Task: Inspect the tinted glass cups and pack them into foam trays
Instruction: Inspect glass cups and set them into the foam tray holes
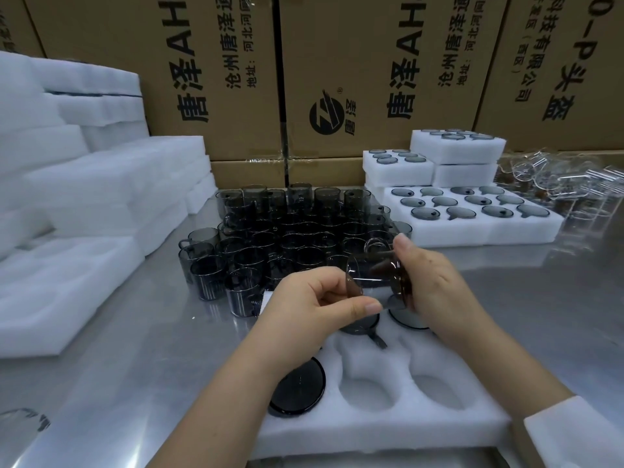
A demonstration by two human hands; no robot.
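A tinted glass cup (374, 273) lies on its side in the air between both hands, its mouth turned to the left. My left hand (314, 298) pinches the rim with thumb and fingers. My right hand (429, 278) grips the base end. Below them lies a white foam tray (381, 430) with round pockets; a dark cup (299, 388) sits in its near-left pocket, and two more cups show at the far pockets, partly hidden by my hands. A dense cluster of loose tinted cups (287, 238) stands on the steel table behind.
Filled foam trays (472, 214) lie at the right, with smaller filled trays (439, 157) stacked behind. Stacks of foam pieces (84, 184) fill the left side. Cardboard boxes (337, 79) wall the back. Clear glassware (567, 180) lies at the far right.
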